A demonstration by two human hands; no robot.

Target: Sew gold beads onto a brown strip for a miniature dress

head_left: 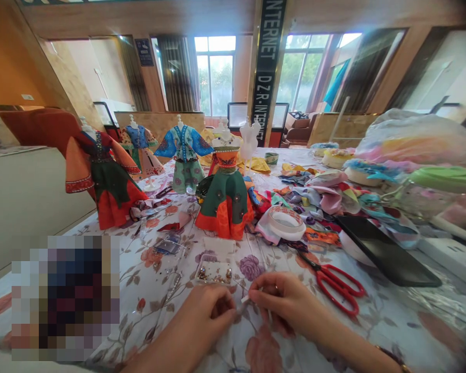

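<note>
My left hand [213,311] is low in the middle, its fingers curled and the thumb close to the index finger. Whatever it may pinch is too small to make out. Just to its right, my right hand [285,300] is closed, with a small white strip [245,299] between thumb and index finger. Directly beyond my hands lies a clear bead box [233,269] with gold and white beads inside. Behind it stands a small dress form in a green and orange dress [227,199]. Red-handled scissors [339,287] rest right of my right hand.
Other dressed forms [180,150] stand at the back left. A tape roll [285,223] sits on fabric scraps [318,191] at the right, near a black phone [388,251]. A green-lidded jar [438,191] is further right. Flowered cloth [151,300] covers the table; a blurred patch hides its left part.
</note>
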